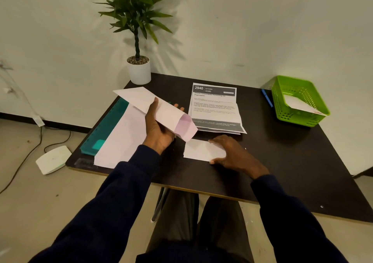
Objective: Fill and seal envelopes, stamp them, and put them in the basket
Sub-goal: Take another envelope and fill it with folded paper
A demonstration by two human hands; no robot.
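Observation:
My left hand (158,128) grips a long white envelope (141,99) above the dark table (282,162), its open flap end pointing right and down. My right hand (232,153) rests on a folded white sheet (199,149) lying on the table near the front edge, with thumb and fingers around its right end. A green plastic basket (298,119) stands at the table's right back and holds one white envelope (298,103).
Printed sheets (215,109) lie behind the folded sheet. A pile of white envelopes (121,141) and a teal folder (105,129) occupy the left side. A potted plant (139,69) stands at the back corner, and a blue pen (266,98) lies beside the basket.

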